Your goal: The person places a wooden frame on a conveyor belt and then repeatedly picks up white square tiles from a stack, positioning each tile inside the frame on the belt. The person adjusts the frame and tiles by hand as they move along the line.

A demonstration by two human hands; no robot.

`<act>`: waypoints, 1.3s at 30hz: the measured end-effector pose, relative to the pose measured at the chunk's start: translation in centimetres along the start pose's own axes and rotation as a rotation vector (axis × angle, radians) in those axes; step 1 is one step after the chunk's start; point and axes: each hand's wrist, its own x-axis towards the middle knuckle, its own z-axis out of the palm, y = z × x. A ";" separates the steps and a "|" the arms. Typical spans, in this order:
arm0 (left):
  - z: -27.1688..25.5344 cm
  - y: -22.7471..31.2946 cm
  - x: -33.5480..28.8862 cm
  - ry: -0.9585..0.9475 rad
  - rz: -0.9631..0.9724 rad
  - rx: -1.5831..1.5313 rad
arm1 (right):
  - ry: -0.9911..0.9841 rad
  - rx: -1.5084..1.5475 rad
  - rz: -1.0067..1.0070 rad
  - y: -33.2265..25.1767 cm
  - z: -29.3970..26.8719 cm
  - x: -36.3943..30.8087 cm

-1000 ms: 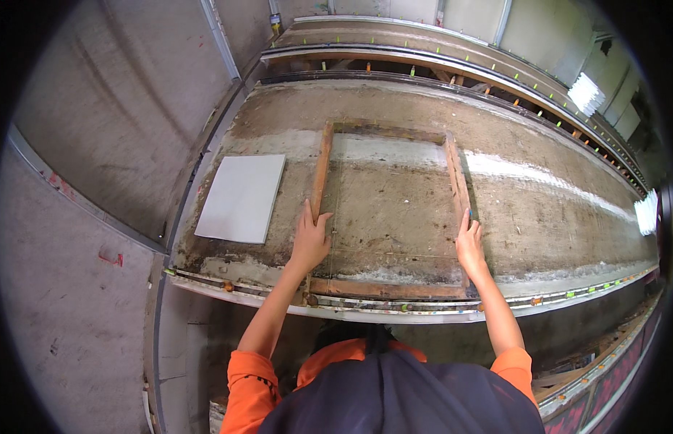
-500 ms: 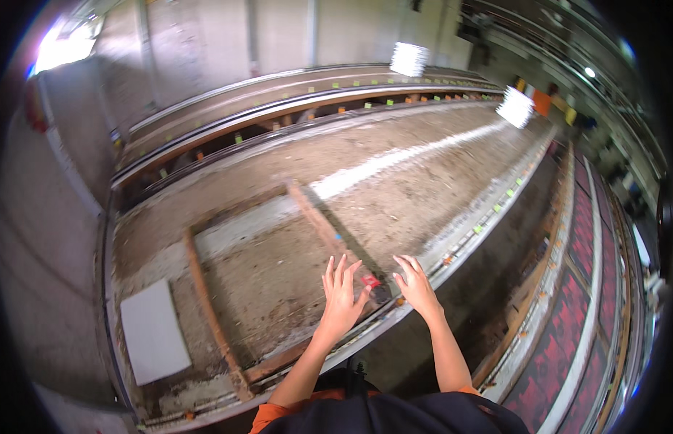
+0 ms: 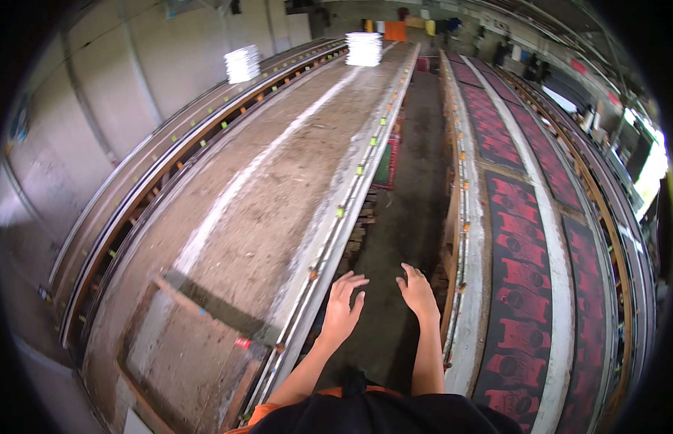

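In the head view, the left hand (image 3: 341, 307) and the right hand (image 3: 419, 291) are both raised with fingers and thumb apart, holding nothing; the left is nearest the right edge of the bench (image 3: 267, 217), the right is over the aisle, perhaps lifted for balance in the narrow gap. The wooden frame (image 3: 180, 296) lies flat at the bench's near end, one bar just beside the right edge, probably so the rail (image 3: 326, 244) there can square it. Clips (image 3: 340, 212) sit spaced along that rail, likely as position marks. A sheet (image 3: 135, 424) shows only a corner beyond the frame, at the near end. A white stack (image 3: 364, 49) stands at the far end, seemingly to leave the middle free, while panels (image 3: 521, 260) lie flat on the right-hand bench, presumably to avoid creasing
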 end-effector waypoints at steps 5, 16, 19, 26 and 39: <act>5.5 -3.7 2.6 -0.048 -0.063 0.017 | 0.006 0.118 0.091 4.7 -0.9 2.8; 16.2 -16.7 13.5 -0.093 -0.224 -0.037 | 0.392 0.054 0.108 14.3 5.6 13.6; 20.0 -18.7 21.2 -0.016 -0.144 -0.018 | 0.416 0.029 0.112 17.7 6.0 19.6; 31.0 -28.6 32.3 -0.123 -0.360 -0.001 | 0.209 -0.061 0.096 26.6 7.6 32.9; 42.3 -39.6 53.2 -0.146 -0.263 0.106 | 0.150 -0.011 0.323 40.9 11.3 59.4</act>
